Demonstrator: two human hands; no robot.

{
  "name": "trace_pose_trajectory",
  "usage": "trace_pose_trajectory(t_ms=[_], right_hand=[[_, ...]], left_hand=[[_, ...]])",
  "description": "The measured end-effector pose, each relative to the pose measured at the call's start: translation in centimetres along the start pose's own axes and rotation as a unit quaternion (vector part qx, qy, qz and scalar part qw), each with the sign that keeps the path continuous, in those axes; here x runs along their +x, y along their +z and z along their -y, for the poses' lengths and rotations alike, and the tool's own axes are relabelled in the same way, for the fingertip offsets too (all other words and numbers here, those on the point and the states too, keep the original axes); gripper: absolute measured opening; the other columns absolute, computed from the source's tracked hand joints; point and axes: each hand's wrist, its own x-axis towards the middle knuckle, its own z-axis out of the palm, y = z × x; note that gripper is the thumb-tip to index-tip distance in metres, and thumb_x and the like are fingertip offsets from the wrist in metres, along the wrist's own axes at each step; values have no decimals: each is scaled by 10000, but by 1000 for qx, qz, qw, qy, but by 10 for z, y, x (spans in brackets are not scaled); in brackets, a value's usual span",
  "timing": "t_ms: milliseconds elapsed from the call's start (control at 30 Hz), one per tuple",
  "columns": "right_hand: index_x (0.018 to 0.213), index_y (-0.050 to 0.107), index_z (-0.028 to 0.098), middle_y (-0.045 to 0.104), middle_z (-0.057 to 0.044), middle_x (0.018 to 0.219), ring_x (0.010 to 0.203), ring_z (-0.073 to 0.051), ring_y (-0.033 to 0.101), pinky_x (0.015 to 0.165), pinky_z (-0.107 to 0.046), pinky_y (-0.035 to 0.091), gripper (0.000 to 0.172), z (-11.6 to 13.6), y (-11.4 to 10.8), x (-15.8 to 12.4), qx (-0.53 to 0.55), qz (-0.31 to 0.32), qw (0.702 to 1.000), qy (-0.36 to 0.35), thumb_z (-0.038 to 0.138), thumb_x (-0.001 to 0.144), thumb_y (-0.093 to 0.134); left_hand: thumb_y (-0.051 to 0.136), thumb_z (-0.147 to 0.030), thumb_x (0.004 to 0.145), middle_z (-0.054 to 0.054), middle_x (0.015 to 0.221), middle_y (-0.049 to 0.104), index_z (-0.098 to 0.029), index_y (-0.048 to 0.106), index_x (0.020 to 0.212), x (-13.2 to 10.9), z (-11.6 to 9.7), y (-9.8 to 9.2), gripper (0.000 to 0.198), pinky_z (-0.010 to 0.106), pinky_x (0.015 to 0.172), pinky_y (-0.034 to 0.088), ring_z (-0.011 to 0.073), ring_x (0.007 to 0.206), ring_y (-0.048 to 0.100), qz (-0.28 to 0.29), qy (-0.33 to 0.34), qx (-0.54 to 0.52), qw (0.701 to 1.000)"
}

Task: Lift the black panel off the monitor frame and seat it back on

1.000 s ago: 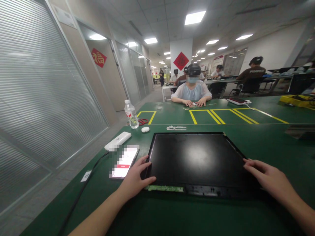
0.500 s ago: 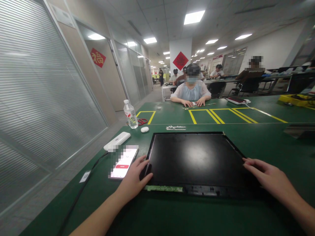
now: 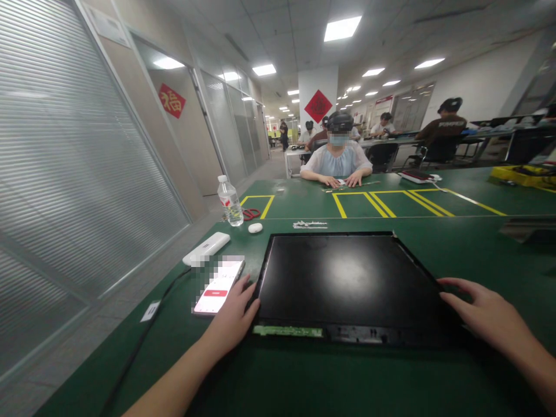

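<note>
Display panel [image 3: 313,278]: lies flat at twelve o'clock on the green table [image 3: 321,382], seemingly seated in its black frame [image 3: 369,335] but with circuit strip [image 3: 287,331] bare at six, touched at nine and three by loosely open left hand [image 3: 234,310] and right hand [image 3: 486,313], with remaining work unclear.

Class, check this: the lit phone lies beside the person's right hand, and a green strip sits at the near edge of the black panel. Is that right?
Not quite: the head view shows the lit phone beside the left hand. The green strip does sit at the near edge of the black panel.
</note>
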Motion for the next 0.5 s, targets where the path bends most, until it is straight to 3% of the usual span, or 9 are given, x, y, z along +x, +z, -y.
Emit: trace_pose_trajectory(t_ms=[200, 500], right_hand=[[912, 795, 288, 748, -96, 909, 756, -322, 723, 668, -452, 563, 547, -3, 4, 2, 28, 68, 997, 39, 673, 640, 518], [954, 755, 288, 722, -124, 1005, 964, -362, 719, 737, -459, 557, 491, 0, 14, -4, -2, 45, 999, 9, 628, 715, 495]], left_hand=[[476, -299, 991, 213, 1571, 594, -145, 707, 1407, 1, -2, -2, 500, 577, 1203, 446, 379, 1450, 562, -5, 16, -10, 1000], [557, -297, 930, 132, 1459, 709, -246, 799, 1276, 1, -9, -6, 426, 580, 1193, 447, 373, 1384, 615, -30, 17, -101, 994]])
